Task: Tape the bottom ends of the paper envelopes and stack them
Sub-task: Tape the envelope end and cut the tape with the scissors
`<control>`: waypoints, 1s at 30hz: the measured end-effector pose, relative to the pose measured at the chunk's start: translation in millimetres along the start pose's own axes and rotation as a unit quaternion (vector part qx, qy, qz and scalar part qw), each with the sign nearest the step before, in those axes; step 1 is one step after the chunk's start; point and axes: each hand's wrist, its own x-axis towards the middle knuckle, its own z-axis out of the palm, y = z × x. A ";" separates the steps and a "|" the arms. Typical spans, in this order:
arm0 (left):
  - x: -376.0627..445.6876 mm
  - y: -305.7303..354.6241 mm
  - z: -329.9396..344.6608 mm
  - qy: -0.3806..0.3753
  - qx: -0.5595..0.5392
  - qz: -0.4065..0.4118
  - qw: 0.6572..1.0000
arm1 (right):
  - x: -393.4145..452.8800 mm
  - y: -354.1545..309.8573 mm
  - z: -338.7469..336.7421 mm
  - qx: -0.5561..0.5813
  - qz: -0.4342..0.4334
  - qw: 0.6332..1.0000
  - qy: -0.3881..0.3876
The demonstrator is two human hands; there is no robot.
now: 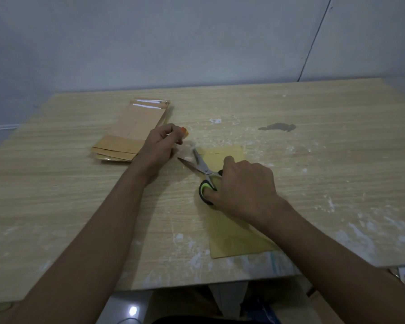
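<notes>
A brown paper envelope (234,232) lies flat on the wooden table (313,171), running from the middle toward the near edge. My right hand (246,185) grips black-and-green scissors (202,170) over the envelope's far part, blades spread and pointing far-left. My left hand (163,142) is curled round a tape roll with an orange core (184,132), just left of the blades; a strip of clear tape seems to run between roll and blades, blurred. A stack of brown envelopes (131,134) lies at the far left, partly behind my left hand.
The tabletop carries white smears and flecks, plus a dark stain (277,127) at the far right. A grey wall (197,38) rises right behind the table. Below the near table edge, floor and clutter show.
</notes>
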 end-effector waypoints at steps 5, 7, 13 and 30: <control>1.1 -1.0 3.0 0.013 0.009 0.005 1.000 | 0.9 0.8 4.5 0.009 -0.001 0.999 0.040; 2.7 -3.3 3.5 0.035 0.009 0.003 0.999 | 1.5 2.1 3.6 0.017 -0.001 0.998 0.058; 7.5 -7.0 1.3 0.086 0.005 0.066 0.994 | 9.2 15.1 -6.1 0.048 0.030 0.994 0.098; 23.6 -20.0 11.3 0.081 0.109 0.111 0.985 | 121.9 76.9 9.2 0.184 0.085 0.968 0.148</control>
